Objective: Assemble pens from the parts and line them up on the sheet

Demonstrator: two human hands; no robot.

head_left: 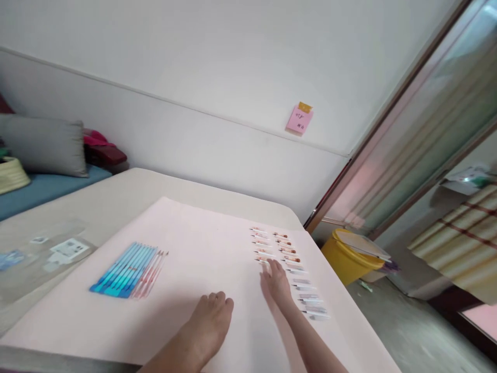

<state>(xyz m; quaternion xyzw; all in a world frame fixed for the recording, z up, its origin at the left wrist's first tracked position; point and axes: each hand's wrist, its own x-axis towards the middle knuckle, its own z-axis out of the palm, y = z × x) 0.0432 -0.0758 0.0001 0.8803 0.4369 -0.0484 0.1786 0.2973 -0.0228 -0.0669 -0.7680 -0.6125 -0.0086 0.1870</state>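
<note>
My right hand (277,280) reaches down to the lower end of a column of short white pencils (261,243) with dark tips. Its fingertips close on the right end of the lowest pencil (262,259), partly covering it. Beside this hand runs a second column of pencils (288,252), some with brown ends, others with pale bodies (310,298). My left hand (213,317) is curled closed above the pink sheet, fingers turned under, so anything inside is hidden. Further left, slim blue pencils (126,269) lie side by side against red-and-white ones (150,274).
A pale pink sheet (202,248) covers much of the table (186,187). Clear plastic packaging (68,251) lies at the left. A yellow bin (347,261) stands past the right edge. The white wall (217,145) rises behind, bearing a pink note (298,120).
</note>
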